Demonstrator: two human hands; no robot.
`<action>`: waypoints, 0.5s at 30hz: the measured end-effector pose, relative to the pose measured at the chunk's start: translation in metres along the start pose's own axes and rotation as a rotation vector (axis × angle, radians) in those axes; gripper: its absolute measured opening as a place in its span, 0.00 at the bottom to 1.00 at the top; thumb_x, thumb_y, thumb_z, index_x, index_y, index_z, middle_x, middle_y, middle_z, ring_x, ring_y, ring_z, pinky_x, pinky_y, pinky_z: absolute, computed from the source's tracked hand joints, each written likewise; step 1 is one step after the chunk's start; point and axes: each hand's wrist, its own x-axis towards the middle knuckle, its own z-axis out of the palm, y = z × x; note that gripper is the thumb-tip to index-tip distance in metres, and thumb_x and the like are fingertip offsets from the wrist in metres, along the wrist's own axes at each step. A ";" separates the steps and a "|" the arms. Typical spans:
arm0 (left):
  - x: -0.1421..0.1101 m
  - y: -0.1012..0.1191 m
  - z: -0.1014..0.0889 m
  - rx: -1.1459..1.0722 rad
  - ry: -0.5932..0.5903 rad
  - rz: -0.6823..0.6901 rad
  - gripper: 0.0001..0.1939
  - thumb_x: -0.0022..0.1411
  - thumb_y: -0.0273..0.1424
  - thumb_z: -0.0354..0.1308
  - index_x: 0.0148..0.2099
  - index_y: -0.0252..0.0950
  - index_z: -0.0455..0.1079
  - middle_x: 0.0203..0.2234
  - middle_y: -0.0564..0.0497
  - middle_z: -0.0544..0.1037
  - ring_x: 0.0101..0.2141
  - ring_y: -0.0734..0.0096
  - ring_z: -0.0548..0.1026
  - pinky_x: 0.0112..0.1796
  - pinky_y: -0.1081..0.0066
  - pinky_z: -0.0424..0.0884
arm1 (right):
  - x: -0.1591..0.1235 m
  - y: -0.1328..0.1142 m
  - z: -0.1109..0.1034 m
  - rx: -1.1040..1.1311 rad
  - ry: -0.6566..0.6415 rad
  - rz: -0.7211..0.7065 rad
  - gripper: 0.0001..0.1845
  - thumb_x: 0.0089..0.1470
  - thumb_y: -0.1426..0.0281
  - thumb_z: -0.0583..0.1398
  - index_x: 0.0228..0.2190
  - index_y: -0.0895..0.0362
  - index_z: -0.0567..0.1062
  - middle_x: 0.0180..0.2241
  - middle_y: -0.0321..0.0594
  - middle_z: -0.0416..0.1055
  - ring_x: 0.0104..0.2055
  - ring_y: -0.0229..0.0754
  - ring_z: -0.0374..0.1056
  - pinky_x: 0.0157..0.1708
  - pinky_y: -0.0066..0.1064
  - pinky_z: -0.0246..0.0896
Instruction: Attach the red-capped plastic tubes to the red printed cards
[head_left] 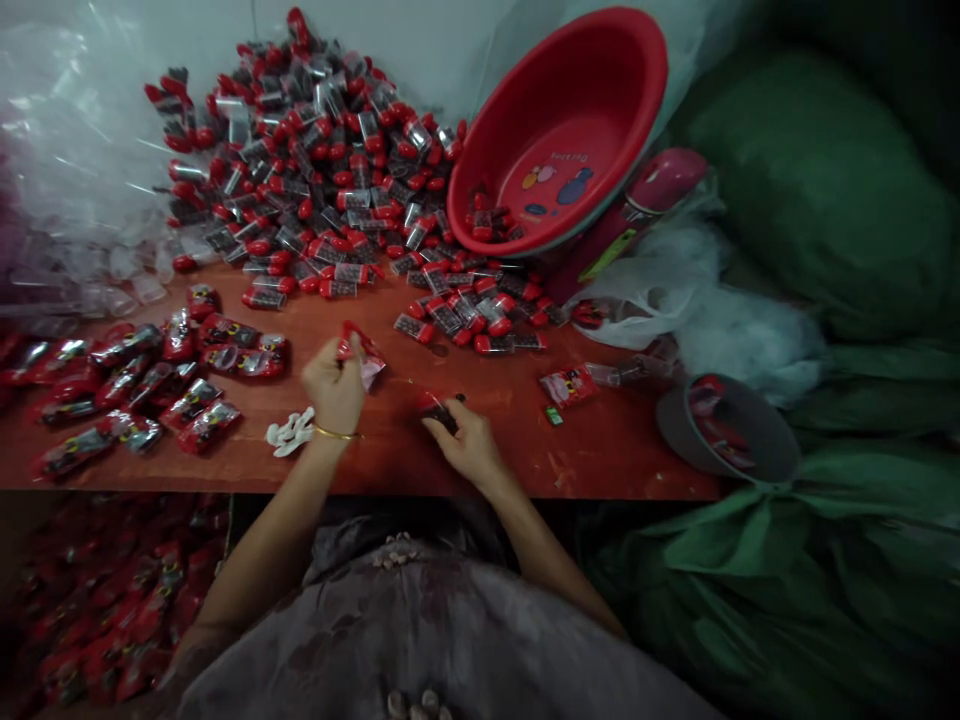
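Note:
My left hand (335, 385) is closed on a small red printed packet (370, 362), raised over the reddish table. To its right, my right hand (466, 440) grips a small clear container with a red end and dark contents (442, 412); my fingers cover part of it. A gap separates the two hands. Just left of my left wrist lies a small white object (289, 432) of tangled shape. Similar red-capped containers (442, 315) lie loose beyond my hands.
A large heap of red-capped containers (322, 150) fills the back. A red basin (555, 130) leans at the back right. Filled packets (210, 425) lie at left. A grey bowl (675, 440) stands at the right edge beside green sacks (825, 190). Clear plastic bags (75, 130) are piled back left.

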 end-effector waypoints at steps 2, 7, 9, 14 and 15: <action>0.011 0.010 -0.004 -0.102 0.032 0.037 0.17 0.57 0.35 0.58 0.21 0.34 0.61 0.15 0.58 0.60 0.22 0.79 0.60 0.26 0.76 0.58 | -0.004 0.001 -0.001 0.080 0.057 0.023 0.13 0.52 0.61 0.57 0.36 0.55 0.72 0.27 0.37 0.73 0.27 0.39 0.67 0.30 0.28 0.61; 0.005 0.021 0.006 -0.426 -0.188 -0.317 0.14 0.52 0.39 0.61 0.29 0.33 0.67 0.19 0.53 0.72 0.23 0.74 0.72 0.25 0.75 0.66 | 0.007 0.003 0.004 -0.023 0.105 0.034 0.14 0.53 0.59 0.56 0.35 0.57 0.73 0.30 0.41 0.73 0.33 0.43 0.68 0.36 0.32 0.62; -0.006 0.019 0.009 -0.476 -0.222 -0.417 0.15 0.45 0.39 0.65 0.29 0.33 0.68 0.19 0.53 0.73 0.22 0.73 0.73 0.25 0.74 0.69 | 0.015 0.006 0.005 -0.206 0.112 0.062 0.15 0.53 0.59 0.56 0.30 0.58 0.73 0.28 0.44 0.72 0.35 0.46 0.67 0.38 0.35 0.60; -0.022 0.000 0.008 -0.401 -0.342 -0.420 0.14 0.39 0.35 0.66 0.27 0.33 0.68 0.18 0.55 0.73 0.21 0.74 0.71 0.25 0.73 0.70 | 0.026 0.012 -0.006 -0.482 0.173 0.072 0.18 0.54 0.57 0.55 0.37 0.59 0.73 0.42 0.52 0.72 0.46 0.54 0.63 0.49 0.48 0.52; -0.024 -0.005 0.007 -0.330 -0.409 -0.389 0.12 0.40 0.34 0.65 0.27 0.33 0.69 0.18 0.55 0.73 0.20 0.75 0.70 0.25 0.74 0.69 | 0.027 0.011 -0.010 -0.462 0.208 0.045 0.20 0.55 0.58 0.55 0.42 0.60 0.72 0.46 0.53 0.70 0.48 0.55 0.62 0.50 0.49 0.51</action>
